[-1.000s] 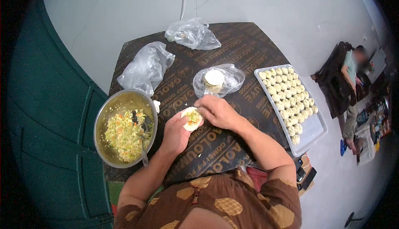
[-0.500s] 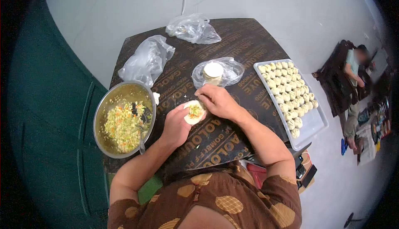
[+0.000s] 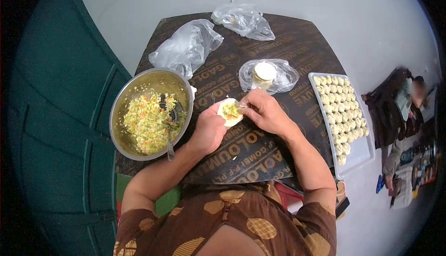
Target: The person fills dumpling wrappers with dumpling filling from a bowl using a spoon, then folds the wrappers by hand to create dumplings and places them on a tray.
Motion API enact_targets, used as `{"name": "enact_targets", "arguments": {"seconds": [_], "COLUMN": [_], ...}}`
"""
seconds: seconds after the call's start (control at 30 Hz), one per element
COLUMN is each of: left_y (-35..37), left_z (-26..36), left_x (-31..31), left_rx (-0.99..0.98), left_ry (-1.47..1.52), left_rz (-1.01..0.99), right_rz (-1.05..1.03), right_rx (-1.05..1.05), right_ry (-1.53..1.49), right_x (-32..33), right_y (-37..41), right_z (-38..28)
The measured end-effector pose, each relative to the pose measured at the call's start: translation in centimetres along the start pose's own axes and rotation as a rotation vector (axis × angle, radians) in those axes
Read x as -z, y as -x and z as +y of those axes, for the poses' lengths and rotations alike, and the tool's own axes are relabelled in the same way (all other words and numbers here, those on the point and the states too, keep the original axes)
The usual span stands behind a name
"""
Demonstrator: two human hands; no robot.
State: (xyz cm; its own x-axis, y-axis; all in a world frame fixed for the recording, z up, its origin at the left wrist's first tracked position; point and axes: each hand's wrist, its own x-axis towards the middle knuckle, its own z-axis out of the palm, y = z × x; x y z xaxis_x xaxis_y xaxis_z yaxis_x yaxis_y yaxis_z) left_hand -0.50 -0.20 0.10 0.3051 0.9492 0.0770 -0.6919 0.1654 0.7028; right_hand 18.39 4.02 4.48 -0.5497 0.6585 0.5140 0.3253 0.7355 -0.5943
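In my left hand [image 3: 210,128] lies a round white dough wrapper [image 3: 225,117], its middle heaped with chopped green, yellow and orange filling [image 3: 231,111]. The thumb and fingers hold it from the left side and beneath. My right hand [image 3: 265,112] is closed, its fingertips pinched at the wrapper's right edge; the exact grip is partly hidden. To the left, a steel bowl [image 3: 117,137] holds more of the filling, with a spoon [image 3: 170,149] leaning on its near rim.
Beyond my hands, a stack of white wrappers [image 3: 265,71] sits on a clear plastic bag [image 3: 285,77]. Two more plastic bags [image 3: 188,47] lie toward the back of the dark table [image 3: 297,47]. On the right, a tray [image 3: 357,156] carries rows of pleated buns [image 3: 341,112]. Another person [image 3: 409,98] is farther right.
My right fingertips have come down from above the wrapper to its right edge. The left hand still holds the filled wrapper. The whole view has shifted, with the table appearing farther right.
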Motion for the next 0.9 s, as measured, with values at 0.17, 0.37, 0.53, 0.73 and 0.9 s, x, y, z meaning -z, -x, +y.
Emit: {"name": "enact_targets", "arguments": {"seconds": [0.17,0.37,0.53,0.73,0.9], "left_y": [0.25,0.23,0.32,0.39,0.29], "left_z": [-0.11,-0.34,-0.32,-0.07,-0.1], "left_x": [-0.52,-0.33,-0.19,-0.53,-0.17], "left_rx": [0.034,0.045,0.056,0.068,0.053], "left_ry": [-0.055,-0.085,-0.101,-0.099,-0.071], "left_rz": [0.049,0.025,0.051,0.062,0.079], "right_rz": [-0.12,-0.142,-0.153,-0.147,-0.113], "right_rx": [-0.017,-0.037,-0.038,-0.028,-0.029], "right_ry": [0.029,0.07,0.055,0.044,-0.032], "right_x": [-0.22,-0.44,-0.61,-0.55,-0.13], "right_y": [0.21,0.18,0.14,0.14,0.12], "right_z": [-0.19,-0.3,-0.32,-0.57,0.02]}}
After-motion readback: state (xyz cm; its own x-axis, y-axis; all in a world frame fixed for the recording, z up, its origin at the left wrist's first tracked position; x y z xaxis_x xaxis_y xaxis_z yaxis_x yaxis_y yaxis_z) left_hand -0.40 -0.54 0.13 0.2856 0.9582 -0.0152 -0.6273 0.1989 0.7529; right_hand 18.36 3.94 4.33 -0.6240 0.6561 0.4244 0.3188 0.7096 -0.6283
